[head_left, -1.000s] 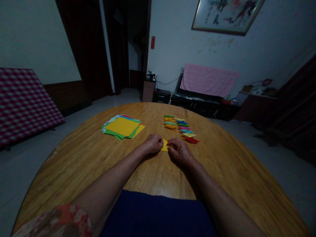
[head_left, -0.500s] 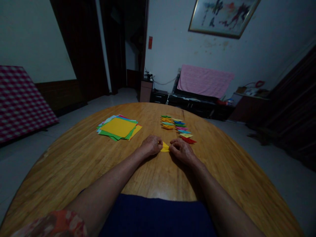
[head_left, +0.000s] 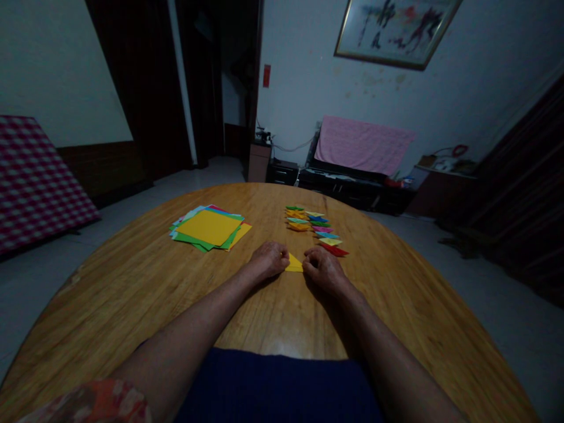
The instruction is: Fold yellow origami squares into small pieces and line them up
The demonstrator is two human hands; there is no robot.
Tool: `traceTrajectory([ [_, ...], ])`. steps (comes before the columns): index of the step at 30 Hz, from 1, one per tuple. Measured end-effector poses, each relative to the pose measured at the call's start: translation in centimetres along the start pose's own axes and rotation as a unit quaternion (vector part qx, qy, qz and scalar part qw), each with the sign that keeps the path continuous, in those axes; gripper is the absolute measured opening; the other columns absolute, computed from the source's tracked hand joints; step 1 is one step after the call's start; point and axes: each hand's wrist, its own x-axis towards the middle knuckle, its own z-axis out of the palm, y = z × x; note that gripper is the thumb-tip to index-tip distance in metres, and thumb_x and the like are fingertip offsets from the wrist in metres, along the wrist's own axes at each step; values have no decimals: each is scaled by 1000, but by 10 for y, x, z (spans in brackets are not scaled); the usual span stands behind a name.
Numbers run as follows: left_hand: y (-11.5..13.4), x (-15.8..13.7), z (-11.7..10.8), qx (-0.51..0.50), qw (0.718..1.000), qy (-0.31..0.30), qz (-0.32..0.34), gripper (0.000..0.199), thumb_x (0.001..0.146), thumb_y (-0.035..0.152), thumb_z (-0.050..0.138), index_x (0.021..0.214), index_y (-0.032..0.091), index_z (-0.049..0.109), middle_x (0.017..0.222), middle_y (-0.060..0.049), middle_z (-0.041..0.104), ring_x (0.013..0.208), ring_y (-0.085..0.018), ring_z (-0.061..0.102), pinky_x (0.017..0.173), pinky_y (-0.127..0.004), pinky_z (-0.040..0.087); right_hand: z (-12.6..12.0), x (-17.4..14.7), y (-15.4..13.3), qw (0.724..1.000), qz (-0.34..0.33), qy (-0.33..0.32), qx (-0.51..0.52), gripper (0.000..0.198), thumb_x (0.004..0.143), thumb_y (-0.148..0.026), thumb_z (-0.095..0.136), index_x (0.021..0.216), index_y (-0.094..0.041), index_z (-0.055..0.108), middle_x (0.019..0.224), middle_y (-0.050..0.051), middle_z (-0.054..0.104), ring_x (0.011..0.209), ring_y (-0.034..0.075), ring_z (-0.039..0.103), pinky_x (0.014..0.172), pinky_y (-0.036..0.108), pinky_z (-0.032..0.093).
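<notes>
A small piece of folded yellow paper point(head_left: 294, 264) lies low over the wooden table point(head_left: 282, 317), its visible part shaped like a triangle. My left hand point(head_left: 271, 259) is closed on its left end, thumb and fingers pinched together. At the opposite end, my right hand point(head_left: 324, 266) pinches the right corner. Both ends of the paper are hidden by my fingers. Just beyond my right hand sits a red folded paper boat point(head_left: 335, 251), the nearest of two rows of small boats in several colours, such as an orange boat point(head_left: 298, 227).
Left of the boats lies a loose stack of square coloured paper point(head_left: 210, 227), yellow on top. Past the round table's far edge stands a low black cabinet, with a pink cloth point(head_left: 363, 144) above it. A checked cloth point(head_left: 37, 176) hangs at far left.
Both hands keep their pinch on the yellow paper, with only a slight shift of the fingers. The whole view has moved a little.
</notes>
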Motion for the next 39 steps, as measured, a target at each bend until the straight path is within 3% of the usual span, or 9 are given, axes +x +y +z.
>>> traceTrajectory([
  [4, 0, 1, 0, 6, 1000, 0, 1, 25, 76, 23, 55, 93, 19, 72, 91, -7, 71, 90, -21, 62, 82, -29, 46, 0, -1, -11, 998, -42, 44, 0, 14, 71, -9, 53, 79, -16, 63, 86, 8, 64, 85, 20, 57, 78, 30, 43],
  [7, 2, 1, 0, 7, 1000, -8, -1, 25, 77, 23, 54, 94, 20, 72, 91, -7, 71, 92, -21, 62, 82, -29, 46, 5, -2, -23, 996, -19, 85, 27, 21, 74, -8, 49, 86, -17, 64, 86, 8, 65, 81, 18, 58, 75, 28, 44],
  [13, 0, 1, -3, -2, 1000, -13, 5, 26, 78, 23, 54, 95, 18, 72, 89, -7, 71, 89, -20, 62, 83, -28, 46, 13, -5, -34, 999, -5, 22, 42, 18, 78, -11, 47, 79, -17, 65, 79, 6, 66, 75, 17, 59, 71, 26, 42],
  [18, -4, 1, -10, -57, 997, -48, 1, 30, 73, 16, 54, 96, 16, 73, 83, -4, 71, 78, -16, 62, 75, -24, 46, 16, -6, -34, 999, 25, 23, 29, 16, 77, -12, 50, 83, -17, 64, 83, 6, 66, 80, 17, 58, 74, 26, 41],
  [28, -4, 3, -9, -57, 997, -53, -8, 27, 75, 16, 55, 95, 15, 73, 84, -4, 71, 76, -15, 61, 73, -22, 45, 22, -5, -47, 995, 62, 2, -73, 10, 85, -25, 55, 84, -18, 62, 86, 6, 58, 79, 17, 52, 66, 25, 34],
  [39, 6, -5, -19, -22, 998, -54, -14, 32, 73, 10, 53, 96, 16, 74, 84, -5, 72, 77, -15, 61, 72, -22, 44, 6, -13, -29, 991, 92, 1, -94, 11, 86, -22, 51, 82, -17, 60, 84, 7, 55, 82, 19, 52, 71, 27, 37],
])
